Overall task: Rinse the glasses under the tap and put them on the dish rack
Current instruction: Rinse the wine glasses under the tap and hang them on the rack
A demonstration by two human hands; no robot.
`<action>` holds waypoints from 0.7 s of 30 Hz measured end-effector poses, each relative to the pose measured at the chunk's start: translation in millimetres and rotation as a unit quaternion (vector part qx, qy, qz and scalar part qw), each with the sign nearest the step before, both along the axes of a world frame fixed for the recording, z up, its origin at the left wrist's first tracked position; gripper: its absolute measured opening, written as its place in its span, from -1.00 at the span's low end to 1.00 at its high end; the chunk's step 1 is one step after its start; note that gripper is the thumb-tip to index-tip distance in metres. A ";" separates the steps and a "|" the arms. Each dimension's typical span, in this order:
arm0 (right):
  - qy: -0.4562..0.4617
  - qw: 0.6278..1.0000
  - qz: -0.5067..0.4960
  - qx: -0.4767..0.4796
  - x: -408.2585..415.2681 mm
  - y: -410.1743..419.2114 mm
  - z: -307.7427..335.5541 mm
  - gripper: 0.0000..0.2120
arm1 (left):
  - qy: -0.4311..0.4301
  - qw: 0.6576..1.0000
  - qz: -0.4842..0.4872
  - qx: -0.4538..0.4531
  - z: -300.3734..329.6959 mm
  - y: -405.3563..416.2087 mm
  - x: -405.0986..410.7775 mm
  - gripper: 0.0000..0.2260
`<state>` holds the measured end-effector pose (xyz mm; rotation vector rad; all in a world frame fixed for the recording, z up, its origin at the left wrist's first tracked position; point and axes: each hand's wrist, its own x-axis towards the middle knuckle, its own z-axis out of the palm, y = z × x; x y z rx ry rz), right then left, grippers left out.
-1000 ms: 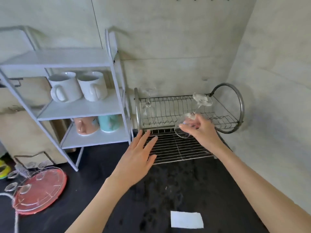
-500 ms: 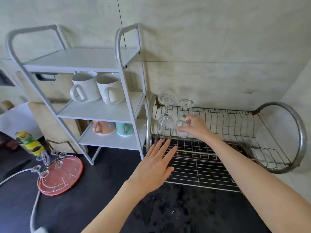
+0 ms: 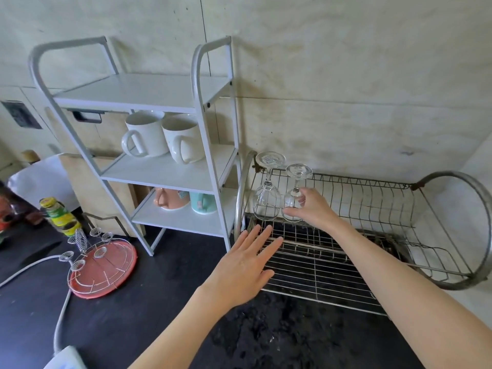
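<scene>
At far left a bottle with a yellow-green label (image 3: 59, 215) stands on the black countertop (image 3: 111, 315); its writing is too small to read. Beside it lies a round red tray (image 3: 106, 270) carrying a wire holder with coiled cups (image 3: 80, 243), and a pale cable (image 3: 32, 265) crosses the counter. A white three-tier shelf (image 3: 159, 166) holds two white mugs (image 3: 157, 137) on the middle tier, a pink mug (image 3: 170, 199) and a teal mug (image 3: 203, 203) below. The left hand (image 3: 243, 267) hovers flat, fingers straight and spread, over the lower grid of the dish rack (image 3: 372, 230), gripping nothing. Two stemmed glasses sit inverted at the rack's left end: the left glass (image 3: 266, 201) stands free; the right glass (image 3: 294, 198) is pinched at the bowl by the right hand (image 3: 312, 209). Pale panelled walls (image 3: 346, 89) enclose the corner.
</scene>
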<state>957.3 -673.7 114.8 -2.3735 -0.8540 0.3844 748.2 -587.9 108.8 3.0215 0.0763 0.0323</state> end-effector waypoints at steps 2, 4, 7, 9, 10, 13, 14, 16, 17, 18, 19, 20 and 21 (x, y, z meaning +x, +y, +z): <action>0.005 1.000 -0.003 0.005 -2.6 -0.2 1.5 -0.23 | 0.015 1.000 0.000 -0.006 2.6 0.5 0.8 -0.46; 0.011 1.000 -0.008 0.007 -3.7 -0.8 4.1 -0.17 | 0.032 0.999 -0.002 -0.013 6.5 1.8 2.1 -0.46; 0.012 1.000 -0.025 -0.009 -8.5 -6.1 10.3 -0.20 | 0.053 0.998 -0.007 -0.019 11.4 4.2 3.0 -0.46; 0.003 0.999 -0.035 -0.021 -17.8 -13.1 14.9 -0.24 | 0.059 0.998 -0.007 -0.021 14.0 4.6 2.0 -0.46; -0.006 0.999 -0.037 -0.020 -24.7 -17.6 17.4 -0.25 | 0.057 0.998 -0.007 -0.020 15.6 3.6 0.3 -0.46; -0.051 0.998 -0.047 0.003 -57.3 -33.6 27.8 -0.33 | 0.026 0.999 -0.002 -0.022 19.0 -3.3 -13.0 -0.47; -0.073 0.996 -0.046 0.012 -71.5 -39.0 31.0 -0.36 | 0.010 1.000 0.003 -0.022 19.4 -6.0 -21.3 -0.47; -0.122 0.992 -0.023 0.017 -110.0 -48.2 36.1 -0.39 | -0.015 0.999 0.021 -0.030 19.1 -9.7 -48.2 -0.47; -0.144 0.989 -0.010 0.013 -129.1 -52.1 37.3 -0.39 | -0.023 0.998 0.034 -0.038 18.3 -10.9 -62.8 -0.47; -0.159 0.987 -0.001 0.007 -146.4 -55.6 37.0 -0.39 | -0.028 0.997 0.047 -0.047 17.4 -12.0 -76.4 -0.47; -0.171 0.985 0.007 -0.001 -168.6 -58.9 36.3 -0.38 | -0.032 0.997 0.058 -0.049 17.0 -12.9 -95.8 -0.47; -0.183 0.983 0.013 -0.007 -191.2 -62.0 33.6 -0.37 | -0.035 0.996 0.067 -0.047 16.4 -13.7 -116.6 -0.46; -0.195 0.980 0.018 -0.017 -214.2 -64.7 29.1 -0.36 | -0.038 0.996 0.075 -0.042 14.7 -14.3 -138.5 -0.46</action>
